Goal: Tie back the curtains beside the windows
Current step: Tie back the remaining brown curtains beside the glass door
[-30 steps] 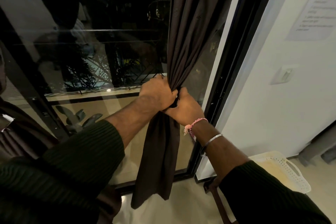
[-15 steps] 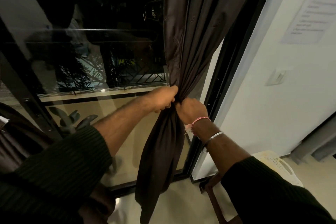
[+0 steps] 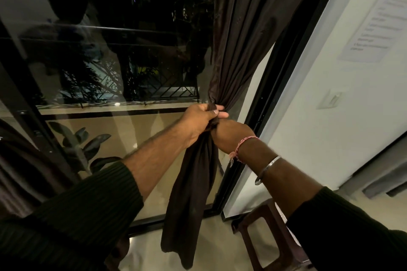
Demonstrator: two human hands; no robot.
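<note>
"Which step is this?"

"Cinching: your left hand (image 3: 199, 120) and right hand (image 3: 231, 136) both clench the gathered curtain (image 3: 240, 35) by the window's right frame (image 3: 277, 103)."

"Next?"

"Probably pull it snug."

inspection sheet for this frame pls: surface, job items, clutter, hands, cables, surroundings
Surface: pale floor below the window; no worktop seen.
Job's things: dark brown curtain gathered into a tight bunch at mid-height, its loose tail hanging to near the floor. No separate tie-back band can be made out.
Clutter: brown stool by the wall at lower right.
Grippers: left hand grips the bunch from the left; right hand grips it from the right, just below. The two hands touch.
Cables: nothing seen.
Surroundings: dark glass window in a black frame, a railing and plants outside; white wall with a switch and a paper notice, text unreadable.
</note>
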